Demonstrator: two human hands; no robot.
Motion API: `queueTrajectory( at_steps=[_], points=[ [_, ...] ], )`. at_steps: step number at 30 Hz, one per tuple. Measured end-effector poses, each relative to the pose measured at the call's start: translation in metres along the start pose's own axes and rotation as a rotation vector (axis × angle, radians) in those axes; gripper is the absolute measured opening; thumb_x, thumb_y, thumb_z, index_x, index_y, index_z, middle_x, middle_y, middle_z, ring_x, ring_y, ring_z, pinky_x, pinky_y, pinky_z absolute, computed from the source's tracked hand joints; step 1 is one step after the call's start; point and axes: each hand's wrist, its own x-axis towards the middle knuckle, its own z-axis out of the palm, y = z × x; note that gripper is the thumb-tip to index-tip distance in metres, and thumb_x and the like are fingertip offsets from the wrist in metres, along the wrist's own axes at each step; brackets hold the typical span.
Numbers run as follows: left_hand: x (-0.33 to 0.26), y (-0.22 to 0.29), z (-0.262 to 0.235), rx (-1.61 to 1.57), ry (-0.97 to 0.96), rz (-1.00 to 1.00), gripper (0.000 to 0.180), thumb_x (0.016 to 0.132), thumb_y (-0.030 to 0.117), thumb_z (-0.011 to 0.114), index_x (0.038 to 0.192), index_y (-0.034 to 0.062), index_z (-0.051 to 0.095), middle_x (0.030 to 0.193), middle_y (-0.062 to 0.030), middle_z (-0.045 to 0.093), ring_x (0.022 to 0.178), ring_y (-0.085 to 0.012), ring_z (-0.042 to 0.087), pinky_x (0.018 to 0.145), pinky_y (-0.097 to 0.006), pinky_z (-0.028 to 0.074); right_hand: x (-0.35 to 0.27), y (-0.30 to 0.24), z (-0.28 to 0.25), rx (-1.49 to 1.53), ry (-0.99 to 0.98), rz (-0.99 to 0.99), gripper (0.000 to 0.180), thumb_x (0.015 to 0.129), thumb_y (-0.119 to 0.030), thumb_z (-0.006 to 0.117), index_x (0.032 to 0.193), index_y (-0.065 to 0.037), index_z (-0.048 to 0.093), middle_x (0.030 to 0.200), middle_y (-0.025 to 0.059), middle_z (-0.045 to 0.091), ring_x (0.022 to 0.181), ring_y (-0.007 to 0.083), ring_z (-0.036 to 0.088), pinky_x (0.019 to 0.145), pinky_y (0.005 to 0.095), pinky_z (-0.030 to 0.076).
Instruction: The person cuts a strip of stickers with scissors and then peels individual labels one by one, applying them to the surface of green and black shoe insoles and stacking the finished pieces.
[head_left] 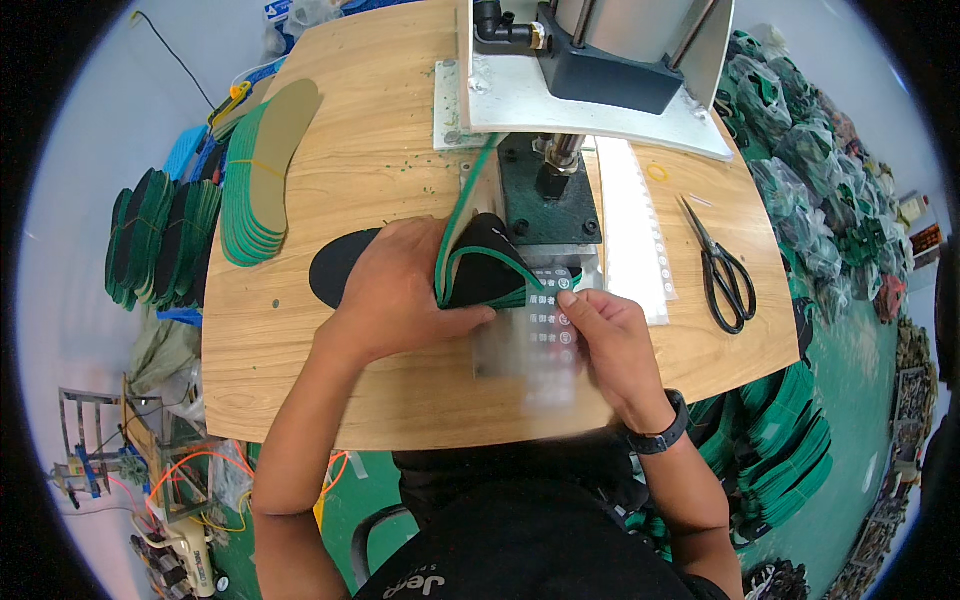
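Observation:
My left hand (392, 290) is closed around a bent black insole (487, 268) with green edges, curled up in front of the press. Its thumb stretches along the near side and the other fingers are partly hidden behind the insole. Between thumb and fingers, my right hand (615, 345) pinches a translucent strip of transfer labels (548, 322) with rows of white marks. The strip's top lies against the insole's right end, and its lower end is blurred. Just beyond stands the dark press plate (548, 190). Another black insole (335, 268) shows flat beside my left hand.
Black-handled scissors (728, 280) lie at the right of the wooden table (400, 405). White label sheets (632, 230) and a yellow rubber band (657, 172) are beside the press cylinder (622, 45). A banded insole stack (262, 170) sits at left; bagged goods (820, 190) line the right.

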Motion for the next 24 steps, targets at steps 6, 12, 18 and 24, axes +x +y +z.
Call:
queueTrajectory(
  at_steps=[6,12,18,24],
  points=[
    [-0.002,-0.005,0.004,0.09,-0.019,-0.039,0.055,0.064,0.033,0.078,0.107,0.0038,0.06,0.097,-0.0177,0.06,0.098,-0.0371,0.054,0.087,-0.042,0.045,-0.009,-0.003,0.003,0.073,0.055,-0.017,0.03,0.095,-0.023,0.055,0.073,-0.003,0.059,0.057,0.0017,0.056,0.044,0.0069,0.047,0.04,0.0194,0.036],
    [-0.005,-0.003,0.002,-0.023,0.009,-0.06,0.05,0.067,0.027,0.074,0.11,0.0063,0.06,0.101,-0.0196,0.061,0.096,-0.0375,0.057,0.083,-0.043,0.047,-0.015,0.01,-0.01,-0.141,0.042,-0.242,0.027,0.095,-0.019,0.054,0.076,-0.002,0.06,0.065,-0.0001,0.058,0.055,0.0047,0.051,0.05,0.0198,0.041],
    [-0.007,-0.007,-0.001,-0.168,0.083,-0.178,0.031,0.071,0.013,0.062,0.101,0.0032,0.063,0.074,-0.0148,0.061,0.067,-0.0281,0.058,0.064,-0.036,0.048,-0.039,0.009,-0.016,0.209,0.162,-0.207,0.023,0.094,-0.014,0.053,0.078,0.001,0.06,0.07,0.0018,0.059,0.059,0.0063,0.053,0.054,0.0215,0.044],
    [-0.013,-0.03,-0.004,-0.479,0.235,-0.283,0.012,0.08,0.007,0.056,0.084,-0.0019,0.062,0.068,-0.0002,0.055,0.063,-0.0085,0.048,0.058,-0.027,0.042,-0.016,0.004,-0.003,0.142,0.022,-0.044,0.021,0.092,-0.012,0.055,0.077,0.002,0.061,0.067,0.0044,0.061,0.052,0.0081,0.054,0.046,0.0215,0.042]
  ],
)
